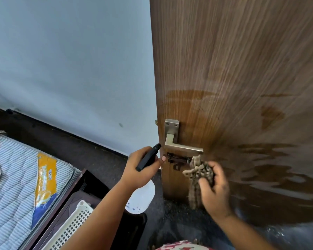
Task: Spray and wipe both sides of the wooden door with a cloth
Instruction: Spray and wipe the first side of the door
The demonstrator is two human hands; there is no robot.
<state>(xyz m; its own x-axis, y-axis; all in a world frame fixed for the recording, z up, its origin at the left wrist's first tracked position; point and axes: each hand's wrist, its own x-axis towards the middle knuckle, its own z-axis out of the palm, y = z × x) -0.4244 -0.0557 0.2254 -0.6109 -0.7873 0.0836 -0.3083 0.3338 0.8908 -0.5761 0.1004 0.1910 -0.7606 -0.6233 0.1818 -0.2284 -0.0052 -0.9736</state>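
The wooden door point(242, 78) fills the right half of the view, with darker wet patches across its lower part. A metal lever handle point(181, 147) sits near its left edge. My left hand point(143, 168) grips a spray bottle, its black nozzle point(148, 156) pointing at the door edge just below the handle and its white body point(143, 199) hanging under my wrist. My right hand point(215, 188) holds a bunched brown cloth point(195, 177) against the door below the handle, near a small latch.
A pale blue wall point(70, 69) stands left of the door. A striped mattress point(16, 177) with an orange label lies at the lower left in a dark wooden frame. A white perforated basket point(74, 224) sits beside it. The floor is dark.
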